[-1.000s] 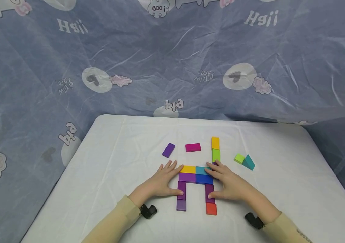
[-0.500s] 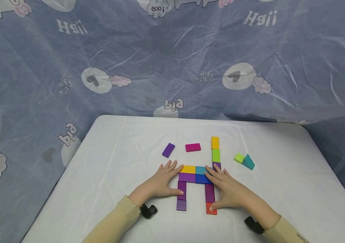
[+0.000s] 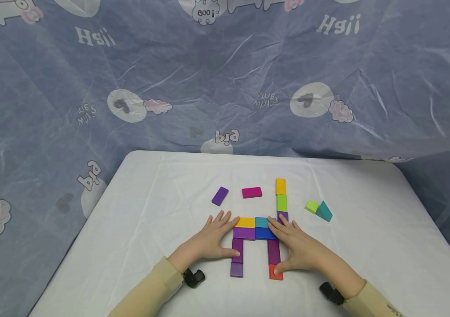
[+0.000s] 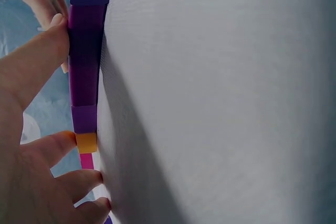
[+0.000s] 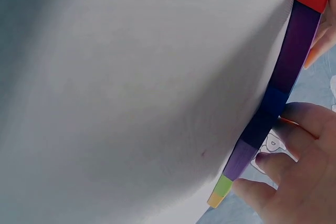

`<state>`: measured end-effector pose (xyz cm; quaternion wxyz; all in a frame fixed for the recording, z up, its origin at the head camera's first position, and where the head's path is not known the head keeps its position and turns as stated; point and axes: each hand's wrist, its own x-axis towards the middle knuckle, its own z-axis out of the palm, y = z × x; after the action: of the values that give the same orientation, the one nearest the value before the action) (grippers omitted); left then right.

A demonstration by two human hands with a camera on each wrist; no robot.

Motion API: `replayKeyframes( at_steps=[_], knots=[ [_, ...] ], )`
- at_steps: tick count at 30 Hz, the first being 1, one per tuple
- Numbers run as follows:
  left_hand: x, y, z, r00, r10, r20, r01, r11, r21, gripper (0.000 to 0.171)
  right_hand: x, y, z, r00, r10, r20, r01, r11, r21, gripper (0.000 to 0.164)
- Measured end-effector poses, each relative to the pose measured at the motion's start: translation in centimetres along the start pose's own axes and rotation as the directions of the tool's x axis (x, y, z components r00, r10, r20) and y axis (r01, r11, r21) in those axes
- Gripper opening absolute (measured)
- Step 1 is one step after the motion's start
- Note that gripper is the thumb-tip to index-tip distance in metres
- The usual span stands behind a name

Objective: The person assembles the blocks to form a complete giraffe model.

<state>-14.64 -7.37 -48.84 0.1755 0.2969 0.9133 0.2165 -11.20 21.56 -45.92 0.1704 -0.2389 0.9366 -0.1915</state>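
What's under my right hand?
With its thumb, the right hand partly covers a red squarish block; with its fingers, a teal rectangular block, a blue rectangular block and a purple rectangular block. Covered parts, and anything beneath the palm, are hidden.

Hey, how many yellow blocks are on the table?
2. The far yellow block sits just beyond a green block; the near yellow block is between the left hand and a light blue block. Another could be hidden.

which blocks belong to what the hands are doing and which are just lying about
Seem to belong, joined up near the left hand and right hand:
four-block body
all-purple leg
red-ended leg
three-block column (yellow, green, purple)

Lying apart, perhaps spare:
slanted purple block
magenta block
small green block
teal wedge
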Motion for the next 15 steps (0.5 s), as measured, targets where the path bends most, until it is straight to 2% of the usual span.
replayKeyframes(
  at_steps=[15],
  knots=[
    [-0.11, 0.14, 0.05, 1.000, -0.001, -0.002, 0.001, 1.000, 0.003, 0.095, -0.10, 0.22, -0.06, 1.000, -0.008, 0.010, 0.008, 1.000, 0.012, 0.118]
  ],
)
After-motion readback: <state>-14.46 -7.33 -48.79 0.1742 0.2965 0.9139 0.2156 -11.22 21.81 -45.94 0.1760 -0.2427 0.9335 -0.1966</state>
